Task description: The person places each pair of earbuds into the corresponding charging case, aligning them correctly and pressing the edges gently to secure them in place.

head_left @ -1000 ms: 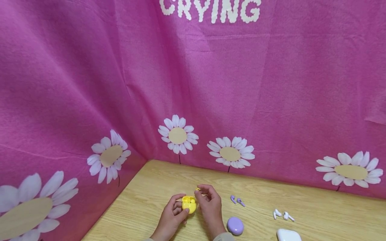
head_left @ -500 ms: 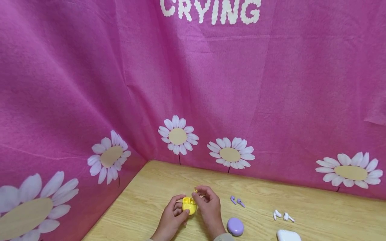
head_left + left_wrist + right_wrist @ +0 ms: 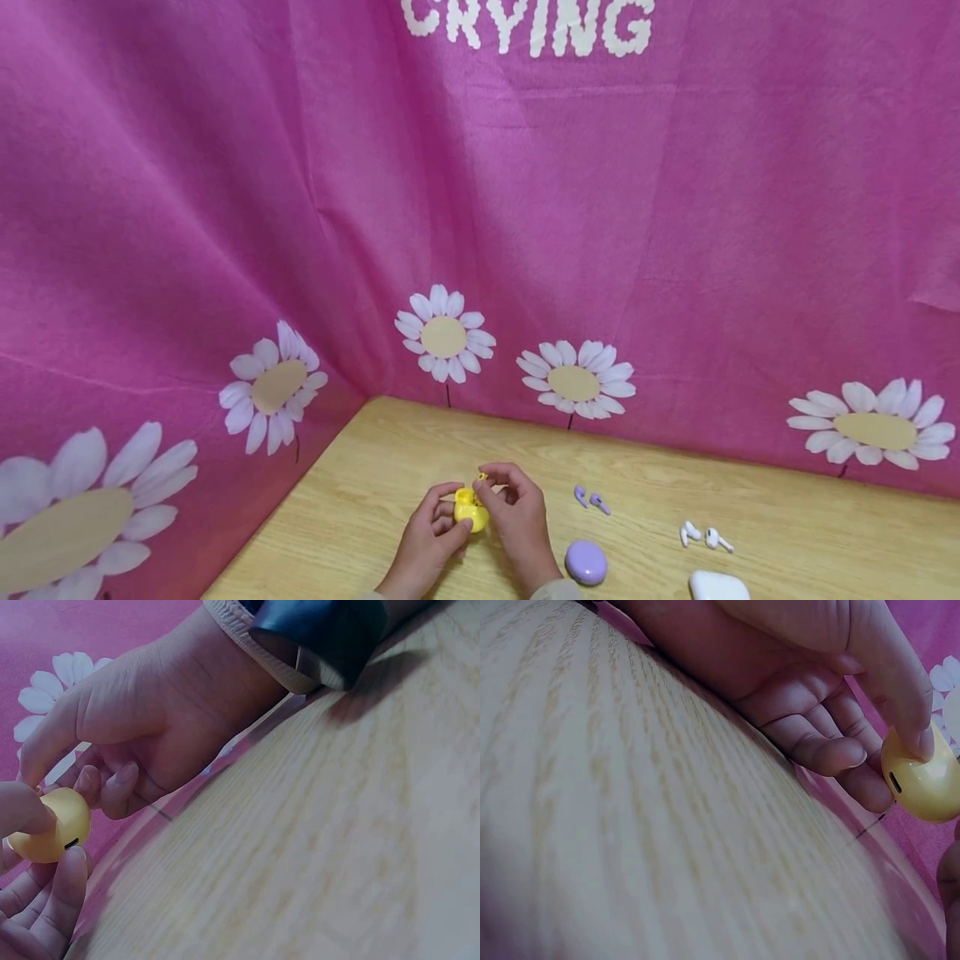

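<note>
A yellow earbud case (image 3: 470, 517) with its lid raised is gripped in my left hand (image 3: 429, 537), the thumb across its front. My right hand (image 3: 521, 521) pinches a yellow earbud (image 3: 482, 477) between thumb and forefinger, just above the case's right side. In the left wrist view the case (image 3: 67, 821) shows a dark port on its underside. The right wrist view shows the same yellow case (image 3: 922, 784) at the right edge, with fingers around it; the earbud is hidden there.
To the right lie two purple earbuds (image 3: 598, 502) and a round purple case (image 3: 586, 562). Farther right are two white earbuds (image 3: 717, 540) and a white case (image 3: 718, 585). A pink daisy-print cloth (image 3: 675, 250) stands behind the wooden table (image 3: 352, 467).
My right hand has moved slightly left with the yellow earbud, bringing it closer over the case. The left hand and the case stay nearly where they were.
</note>
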A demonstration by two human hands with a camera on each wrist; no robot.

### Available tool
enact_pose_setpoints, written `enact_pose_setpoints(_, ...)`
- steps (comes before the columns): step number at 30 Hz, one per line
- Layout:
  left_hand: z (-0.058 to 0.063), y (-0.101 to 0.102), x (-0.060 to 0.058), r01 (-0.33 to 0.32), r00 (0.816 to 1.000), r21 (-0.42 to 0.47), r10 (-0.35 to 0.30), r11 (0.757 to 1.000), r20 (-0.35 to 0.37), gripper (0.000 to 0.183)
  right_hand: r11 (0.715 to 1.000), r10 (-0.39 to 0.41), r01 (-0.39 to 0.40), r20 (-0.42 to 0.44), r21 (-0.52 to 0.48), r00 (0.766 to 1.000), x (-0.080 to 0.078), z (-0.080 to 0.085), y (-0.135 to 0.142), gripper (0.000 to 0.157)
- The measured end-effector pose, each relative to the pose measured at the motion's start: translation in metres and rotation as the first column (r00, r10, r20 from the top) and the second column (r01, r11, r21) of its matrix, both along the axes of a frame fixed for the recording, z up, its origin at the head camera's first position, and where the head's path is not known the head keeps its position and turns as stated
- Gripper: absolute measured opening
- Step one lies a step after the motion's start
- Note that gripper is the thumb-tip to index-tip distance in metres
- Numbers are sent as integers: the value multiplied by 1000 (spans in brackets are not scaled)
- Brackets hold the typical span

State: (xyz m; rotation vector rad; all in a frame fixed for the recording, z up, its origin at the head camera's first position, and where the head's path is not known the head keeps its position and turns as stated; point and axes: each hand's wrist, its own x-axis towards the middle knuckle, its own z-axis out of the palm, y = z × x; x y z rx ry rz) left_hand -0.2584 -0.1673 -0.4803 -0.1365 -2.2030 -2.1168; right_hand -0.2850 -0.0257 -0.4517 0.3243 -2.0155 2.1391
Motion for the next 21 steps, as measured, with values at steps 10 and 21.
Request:
enact_pose_setpoints(10, 1, 0, 2, 19, 1000, 19, -19, 1000, -3, 54, 999, 22, -21, -22, 34, 1000, -14, -25, -2, 20)
enact_pose_setpoints(21, 4, 1, 2, 0, 1000, -1, 0, 1000, -2, 53, 996, 51, -51, 4, 67, 999, -16, -24, -2, 20)
